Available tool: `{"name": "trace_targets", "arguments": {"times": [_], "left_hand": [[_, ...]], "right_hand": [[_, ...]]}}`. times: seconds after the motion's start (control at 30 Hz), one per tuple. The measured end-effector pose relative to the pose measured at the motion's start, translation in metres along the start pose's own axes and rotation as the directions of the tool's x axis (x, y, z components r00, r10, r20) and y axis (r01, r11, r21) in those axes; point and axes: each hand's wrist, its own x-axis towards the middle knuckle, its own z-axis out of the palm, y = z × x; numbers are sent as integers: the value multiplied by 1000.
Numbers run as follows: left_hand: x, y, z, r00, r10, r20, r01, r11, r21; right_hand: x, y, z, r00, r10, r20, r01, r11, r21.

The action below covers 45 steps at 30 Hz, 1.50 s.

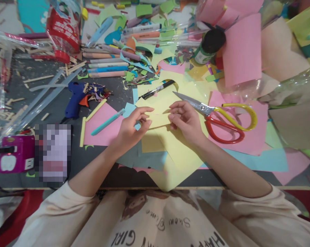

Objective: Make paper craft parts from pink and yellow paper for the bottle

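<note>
Between my two hands a small yellow paper strip (159, 120) is stretched over larger yellow sheets (184, 151). My left hand (137, 124) pinches its left end between thumb and fingers. The right end is pinched by my right hand (183, 120). Just beyond the hands lies a black marker (157, 90). Scissors (208, 111) with one yellow and one red handle rest to the right of my right hand, on pink paper (260, 137). Left of my left hand, a teal rolled stick (107, 122) lies on a pink piece (95, 132) edged with yellow rolls.
A blue glue gun (75, 99), a purple box (17, 154) and a blurred-out phone (54, 152) are at the left. Several markers (108, 69), paper scraps and a bottle with a red label (63, 29) lie behind. A dark-capped green bottle (208, 46) stands near pink paper rolls (243, 51).
</note>
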Motion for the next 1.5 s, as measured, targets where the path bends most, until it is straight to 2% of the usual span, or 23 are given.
{"name": "trace_targets", "arguments": {"times": [0.33, 0.57, 0.7, 0.87, 0.97, 1.07, 1.17, 1.33, 1.5], "left_hand": [[3, -4, 1, 987, 51, -151, -50, 999, 11], [2, -1, 0, 978, 97, -184, -87, 994, 60], [0, 4, 0, 977, 167, -130, -152, 981, 122], [-2, 3, 0, 978, 209, -20, -202, 964, 173], [0, 1, -4, 970, 242, 19, -241, 947, 211], [5, -3, -7, 971, 238, 19, -229, 904, 360], [7, -6, -8, 962, 253, 102, -270, 824, 498], [4, -10, -6, 943, 255, 214, -332, 733, 594], [4, -9, -4, 933, 253, 258, -360, 696, 621]], "right_hand": [[-1, 4, 1, 999, -48, -2, 47, 998, -32], [-1, 3, 2, 999, -41, -5, 41, 999, -14], [-1, 2, 1, 998, -34, 49, 35, 999, -30], [0, 4, -3, 992, -103, -75, 96, 991, -94], [1, 6, -5, 986, -141, -94, 126, 981, -148], [0, 6, -5, 986, -163, -45, 151, 968, -201], [-3, 4, -2, 985, -170, 34, 173, 947, -270], [-4, 1, 0, 971, -215, 103, 237, 912, -334], [2, 5, -7, 979, -202, -8, 185, 913, -362]]}}
